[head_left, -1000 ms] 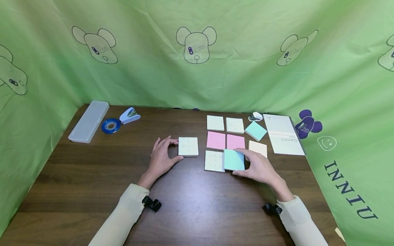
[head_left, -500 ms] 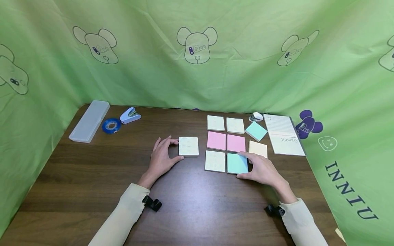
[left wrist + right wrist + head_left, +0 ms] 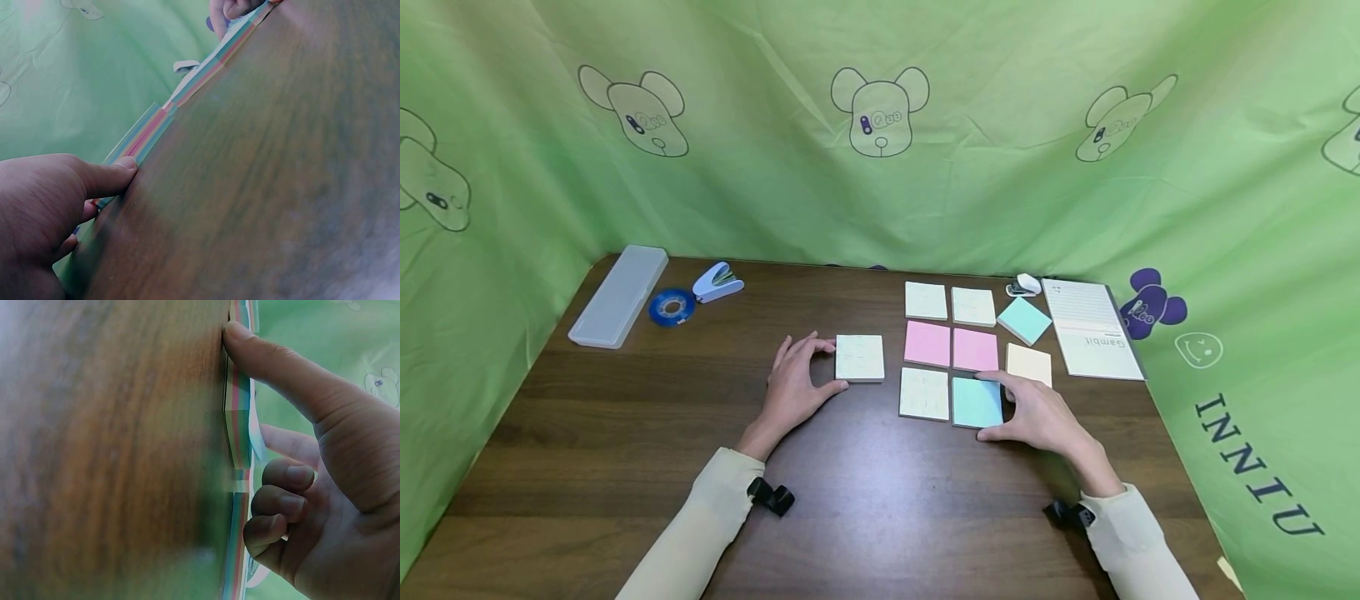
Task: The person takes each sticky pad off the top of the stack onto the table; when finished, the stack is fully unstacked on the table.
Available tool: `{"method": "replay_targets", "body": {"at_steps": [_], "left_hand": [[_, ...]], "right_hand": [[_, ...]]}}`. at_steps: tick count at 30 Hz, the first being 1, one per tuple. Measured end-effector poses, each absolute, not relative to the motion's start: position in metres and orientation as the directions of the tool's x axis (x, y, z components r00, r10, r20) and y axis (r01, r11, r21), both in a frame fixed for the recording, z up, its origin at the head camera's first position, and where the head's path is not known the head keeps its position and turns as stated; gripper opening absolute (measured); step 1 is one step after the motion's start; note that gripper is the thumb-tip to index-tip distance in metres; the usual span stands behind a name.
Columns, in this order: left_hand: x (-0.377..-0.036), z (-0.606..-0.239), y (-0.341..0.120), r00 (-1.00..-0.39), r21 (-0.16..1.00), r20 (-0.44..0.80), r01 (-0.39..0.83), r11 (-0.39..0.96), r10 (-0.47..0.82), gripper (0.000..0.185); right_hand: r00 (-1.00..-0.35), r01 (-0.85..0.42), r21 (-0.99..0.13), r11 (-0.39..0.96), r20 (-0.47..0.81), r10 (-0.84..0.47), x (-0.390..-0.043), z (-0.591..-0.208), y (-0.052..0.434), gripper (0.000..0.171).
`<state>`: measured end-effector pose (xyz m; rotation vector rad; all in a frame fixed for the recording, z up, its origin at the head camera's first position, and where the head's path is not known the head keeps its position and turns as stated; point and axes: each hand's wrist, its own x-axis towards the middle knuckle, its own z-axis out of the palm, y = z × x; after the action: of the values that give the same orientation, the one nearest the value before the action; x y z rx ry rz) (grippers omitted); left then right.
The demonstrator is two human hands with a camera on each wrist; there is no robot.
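Observation:
In the head view, a white sticky note pad [image 3: 860, 358] lies on the table with my left hand [image 3: 796, 385] at its left side. The left thumb [image 3: 122, 172] presses its front edge in the left wrist view, and a fingertip touches near the far left corner. My right hand [image 3: 1037, 410] holds a light blue sticky note pad [image 3: 976, 402] between thumb at the front edge and index finger at the back; in the right wrist view the other fingers [image 3: 275, 506] are curled. Left of it lies another white pad [image 3: 923, 393], behind it a pink pad [image 3: 975, 349].
Two white pads, a second pink pad [image 3: 927, 342], a tilted blue pad [image 3: 1024, 320] and a cream pad [image 3: 1029, 363] lie around. A notebook [image 3: 1090, 325] and white stapler [image 3: 1024, 285] stand right. Left are a plastic case [image 3: 619, 296], blue tape [image 3: 672, 307] and blue stapler [image 3: 718, 283].
My right hand has shifted the light blue pad slightly right and toward me, off the white pad's edge and below the pink one. My left hand and its pad stay put.

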<state>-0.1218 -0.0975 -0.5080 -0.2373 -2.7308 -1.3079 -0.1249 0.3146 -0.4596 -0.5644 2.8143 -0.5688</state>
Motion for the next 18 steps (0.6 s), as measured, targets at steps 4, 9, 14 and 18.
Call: {"method": "replay_targets", "body": {"at_steps": [4,9,14,18], "left_hand": [[-0.1218,-0.5087,-0.0976,-0.983,0.763,0.158,0.183,0.620,0.095,0.057],[-0.1221,-0.5097,-0.0977,-0.983,0.761,0.159,0.183,0.622,0.094,0.057],[-0.1220,-0.5099,-0.0980,-0.983,0.764,0.160,0.184,0.618,0.094,0.057],[-0.1221,-0.5106,-0.0979,-0.982,0.765,0.161,0.184,0.617,0.093,0.057]], "right_hand": [[-0.906,-0.321,-0.415,0.851,-0.128,-0.404,-0.1247,-0.4594,0.3147,0.092],[-0.906,-0.320,-0.417,0.851,-0.129,-0.404,-0.1247,-0.4602,0.3150,0.087],[-0.906,-0.320,-0.421,0.849,-0.125,-0.404,-0.1244,-0.4606,0.3154,0.086],[-0.905,-0.322,-0.426,0.845,-0.122,-0.407,-0.1237,-0.4605,0.3157,0.087]]}}
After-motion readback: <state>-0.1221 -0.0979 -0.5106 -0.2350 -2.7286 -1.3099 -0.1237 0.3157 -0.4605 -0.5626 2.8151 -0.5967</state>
